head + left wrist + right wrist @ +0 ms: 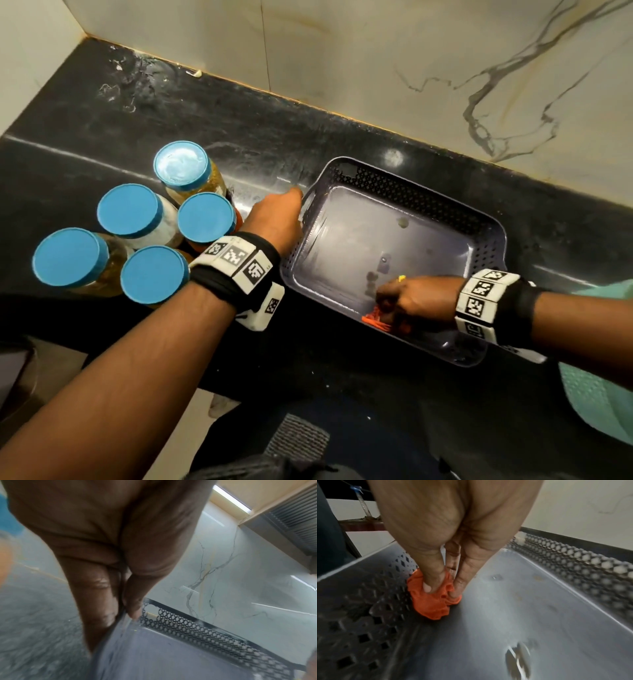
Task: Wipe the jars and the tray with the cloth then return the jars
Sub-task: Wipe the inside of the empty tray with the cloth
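While my left hand (274, 219) pinches the tray (486, 222) rim steady on the counter, I keep my right hand (414, 298) bunched on the orange cloth (431, 603), scrubbing toward the spots on its floor

A black stone worktop (239, 130) runs along a corner, its surface glossy and marked with pale smears and scuffs toward the far left. Behind it rises a cream marble-look wall (411, 51) crossed by grey veins (507, 102), with a thin tan seam where wall meets worktop. A long strip light (231, 499) glows overhead beside a ribbed metal vent (295, 513). Below the worktop edge lies pale floor (191, 411) and a dark ribbed mat (298, 438). Mint-green fabric (596, 394) shows at the right edge.
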`<state>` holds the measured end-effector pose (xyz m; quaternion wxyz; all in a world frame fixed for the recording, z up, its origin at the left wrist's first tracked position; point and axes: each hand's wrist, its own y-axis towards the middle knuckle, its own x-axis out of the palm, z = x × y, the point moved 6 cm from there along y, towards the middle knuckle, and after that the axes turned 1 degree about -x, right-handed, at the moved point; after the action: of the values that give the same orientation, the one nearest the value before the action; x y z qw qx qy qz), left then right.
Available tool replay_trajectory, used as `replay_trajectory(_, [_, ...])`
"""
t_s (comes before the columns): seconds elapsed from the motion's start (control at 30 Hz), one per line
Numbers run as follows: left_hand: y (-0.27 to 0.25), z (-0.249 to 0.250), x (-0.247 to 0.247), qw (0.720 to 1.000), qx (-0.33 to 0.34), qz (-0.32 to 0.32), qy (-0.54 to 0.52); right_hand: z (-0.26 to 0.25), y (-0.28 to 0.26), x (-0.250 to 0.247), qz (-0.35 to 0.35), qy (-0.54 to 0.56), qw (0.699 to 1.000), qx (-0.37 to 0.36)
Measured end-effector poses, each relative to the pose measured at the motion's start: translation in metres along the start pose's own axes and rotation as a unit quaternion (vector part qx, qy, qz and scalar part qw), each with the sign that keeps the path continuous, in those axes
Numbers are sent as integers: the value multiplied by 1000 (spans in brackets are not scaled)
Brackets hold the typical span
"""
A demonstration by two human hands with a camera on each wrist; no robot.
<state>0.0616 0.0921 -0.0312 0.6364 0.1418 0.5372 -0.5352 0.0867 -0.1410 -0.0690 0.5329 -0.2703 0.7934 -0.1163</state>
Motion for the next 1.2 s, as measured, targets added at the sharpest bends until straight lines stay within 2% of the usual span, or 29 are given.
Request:
replay_trajectory(0.07, [7,5,-8,999,13,7,-31,-6,13,-5,2,-14,1000,-14])
replay_trajectory(0.13, [8,9,-17,998,25,20,-48,-7,29,-15,3,31,1000,1])
replay_trajectory(0.2, [0,6,-25,997,29,65,-29,-1,45,-26,20,78,995,51])
replay_trajectory(0.27, [-18,-4,-24,995,-14,99,-8,5,59,-33,13,82,992,98])
replay_trajectory(0.3, [-26,-11,-16,995,-46,89,-3,7,67,-38,10,74,992,106])
replay_trajectory(0.37, [-36,-20,9,995,-98,15,-26,9,80,-51,11,68,990,123])
replay_trajectory(0.43, [-37,-23,30,990,-119,-38,-69,17,89,-69,31,67,986,149])
replay_trajectory(0.53, [-36,-21,41,987,-123,-57,-86,48,105,-103,94,31,974,203])
replay_trajectory(0.63, [-34,-17,45,989,-110,-61,-83,72,117,-130,164,29,964,208])
replay_trajectory(0.73, [-32,-15,44,989,-103,-53,-89,68,129,-121,140,-19,973,180])
replay_trajectory(0.8, [-32,-14,44,989,-99,-50,-99,49,125,-103,121,-2,981,153])
replay_trajectory(0.87, [-33,-15,44,990,-100,-43,-89,25,113,-76,72,56,987,131])
replay_trajectory(1.03, [-31,-8,48,994,-94,-43,-35,-47,88,-21,-44,3,999,-15])
replay_trajectory(1.13, [-26,-8,49,996,-76,-51,-9,-56,80,-12,-104,-26,994,-23])
replay_trajectory(1.2, [-25,-9,47,996,-70,-54,-4,-46,65,-9,-120,-15,993,5])
